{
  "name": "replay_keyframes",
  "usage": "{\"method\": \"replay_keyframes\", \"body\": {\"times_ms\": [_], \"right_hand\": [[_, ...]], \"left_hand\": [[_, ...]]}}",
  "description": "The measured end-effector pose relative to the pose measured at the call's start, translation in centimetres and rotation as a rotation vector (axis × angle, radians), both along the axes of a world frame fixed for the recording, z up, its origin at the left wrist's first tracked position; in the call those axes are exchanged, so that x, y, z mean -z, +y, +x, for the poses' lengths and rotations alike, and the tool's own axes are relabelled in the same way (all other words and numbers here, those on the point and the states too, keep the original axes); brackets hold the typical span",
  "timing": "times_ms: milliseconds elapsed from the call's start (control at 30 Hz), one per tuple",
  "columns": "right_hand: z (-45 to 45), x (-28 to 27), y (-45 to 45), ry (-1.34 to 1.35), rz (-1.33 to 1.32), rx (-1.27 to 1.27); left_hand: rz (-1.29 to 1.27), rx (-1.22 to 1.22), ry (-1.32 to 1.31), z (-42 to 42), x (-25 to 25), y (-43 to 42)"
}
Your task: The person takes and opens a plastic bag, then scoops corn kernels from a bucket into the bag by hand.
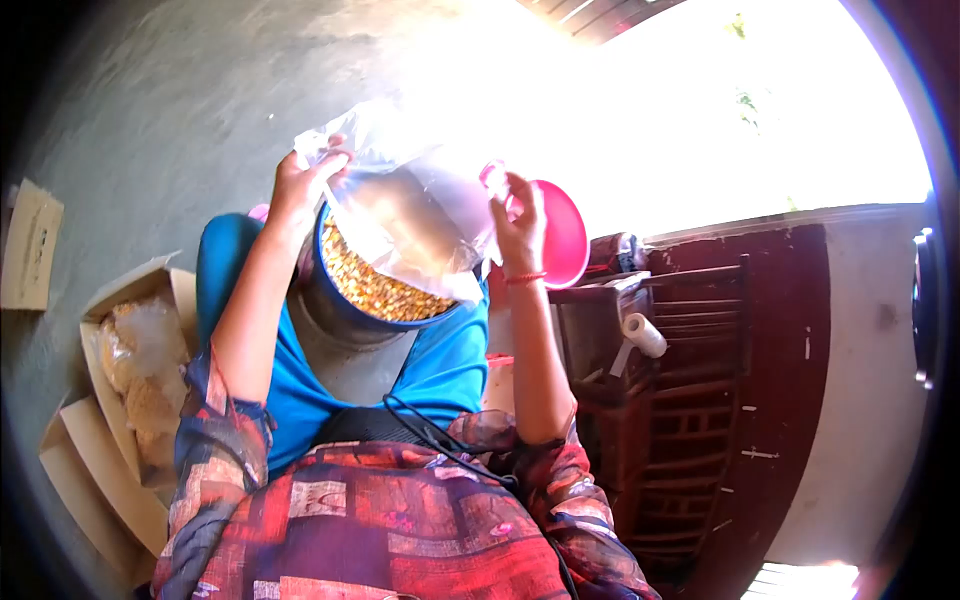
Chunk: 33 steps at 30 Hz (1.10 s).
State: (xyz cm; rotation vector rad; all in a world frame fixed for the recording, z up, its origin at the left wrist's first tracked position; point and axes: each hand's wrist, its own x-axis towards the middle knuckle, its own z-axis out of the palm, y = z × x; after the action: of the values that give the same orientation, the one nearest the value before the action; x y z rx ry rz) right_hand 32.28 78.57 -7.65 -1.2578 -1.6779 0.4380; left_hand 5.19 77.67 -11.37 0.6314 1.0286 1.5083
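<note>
A clear plastic bag point(400, 215) is stretched between my two hands, above a round pot point(345, 325) with a blue rim. Yellow-brown kernels point(375, 290) fill the pot, which stands between my knees; the bag hides part of them. My left hand point(310, 180) grips the bag's upper left edge with bent fingers. On the bag's right side, my right hand point(518, 222) is closed on its edge, with something pink at the fingertips. Just behind that hand is a bright pink bowl point(562, 235).
Cardboard boxes stand at the left, one point(180, 300) holding bagged brown goods point(145, 370). Another carton point(32, 245) lies at the far left. On the right are a dark wooden cabinet point(600, 325), a white roll point(645, 336) and a slatted wooden chair point(700, 380).
</note>
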Motion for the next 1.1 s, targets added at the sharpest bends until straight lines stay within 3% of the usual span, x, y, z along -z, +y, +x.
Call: {"method": "replay_keyframes", "body": {"times_ms": [33, 167, 267, 367, 400, 533, 633, 700, 767, 833, 900, 933, 967, 1033, 1100], "right_hand": [[-0.3, -0.2, 0.3, -0.044, 0.128, 0.055], [-0.2, -0.9, -1.8, 0.298, -0.377, -0.165], [-0.2, 1.0, -3.9, 0.115, -0.680, -0.241], [-0.5, 2.7, -5.3, -0.227, -0.884, -0.112], [0.4, 5.0, -5.0, -0.405, -0.699, -0.096], [-0.4, 6.5, -4.5, -0.460, -0.504, -0.026], [-2.0, 4.7, -4.6, -0.520, -0.646, -0.112], [-2.3, 4.7, -4.6, -0.525, -0.727, -0.129], [-2.0, 6.3, -4.6, -0.291, -0.504, -0.141], [-1.8, 7.0, -4.4, 0.091, -0.513, -0.187], [-1.6, 6.6, -4.6, 0.471, -0.561, -0.164], [-1.7, 5.7, -4.9, 0.551, -0.663, -0.110], [-1.1, 5.9, -4.8, 0.493, -0.730, -0.082], [-1.3, 6.0, -5.1, 0.302, -0.819, -0.100], [-1.0, 7.7, -5.4, -0.200, -0.554, -0.151]], "left_hand": [[-0.044, -0.035, 0.015, -0.3, 0.6, 0.0], [-0.048, -0.068, -0.037, -0.8, 1.5, -0.1], [-0.054, -0.127, -0.010, -0.8, 1.4, -0.1], [-0.035, -0.139, -0.051, -0.9, 1.5, -0.2], [-0.032, -0.137, -0.054, -1.0, 1.6, -0.2], [-0.058, -0.150, -0.029, -1.3, 1.5, -0.4], [-0.094, -0.115, 0.074, -1.8, 2.2, 0.0], [0.044, -0.321, 0.288, -1.6, 4.0, 0.7], [0.049, -0.305, 0.377, -1.9, 4.4, 0.8], [0.054, -0.284, 0.467, -1.9, 4.5, 0.7], [0.113, -0.372, 0.944, -1.4, 4.1, 0.4], [0.086, -0.294, 1.002, -1.1, 3.6, 0.0], [0.083, -0.293, 1.003, -0.5, 3.8, -0.3], [0.053, -0.265, 1.303, 0.7, 4.0, -0.9], [0.011, -0.174, 1.382, 1.0, 3.7, -1.4]]}}
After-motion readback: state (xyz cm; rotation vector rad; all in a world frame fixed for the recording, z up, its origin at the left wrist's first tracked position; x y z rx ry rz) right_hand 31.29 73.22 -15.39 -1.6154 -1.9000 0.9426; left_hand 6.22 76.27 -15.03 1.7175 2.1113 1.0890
